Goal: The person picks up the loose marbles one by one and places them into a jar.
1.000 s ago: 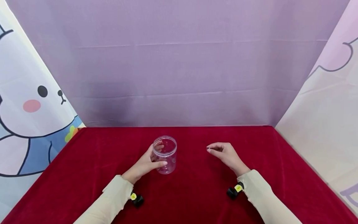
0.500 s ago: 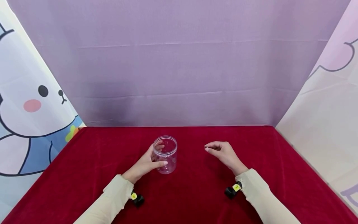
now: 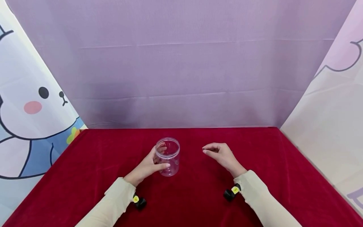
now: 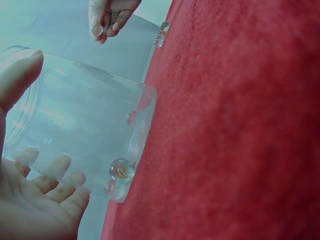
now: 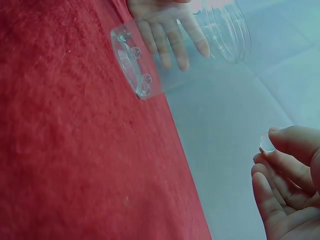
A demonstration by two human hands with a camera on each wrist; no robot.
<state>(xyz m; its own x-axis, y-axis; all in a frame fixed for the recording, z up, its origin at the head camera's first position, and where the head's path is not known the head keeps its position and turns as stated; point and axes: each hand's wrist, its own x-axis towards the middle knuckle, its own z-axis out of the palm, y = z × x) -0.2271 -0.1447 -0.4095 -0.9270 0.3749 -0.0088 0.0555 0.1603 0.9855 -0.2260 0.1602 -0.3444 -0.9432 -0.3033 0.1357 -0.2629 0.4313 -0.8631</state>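
Note:
My left hand grips a clear plastic jar from its left side, thumb in front and fingers round the back. The jar stands upright on the red cloth, its mouth uncovered. Several clear glass marbles lie on its bottom; one marble in the left wrist view has an orange-yellow swirl. To the right of the jar, my right hand is raised over the cloth and apart from the jar. Between thumb and index finger it pinches a clear marble, plain in the right wrist view but tiny in the head view.
Red velvety cloth covers the table. A few loose marbles rest on it beyond the jar in the left wrist view. A lilac curtain hangs along the back edge, with printed cartoon panels at both sides.
My right hand has moved left toward the jar, still pinching the marble. The left hand and the jar have stayed in place.

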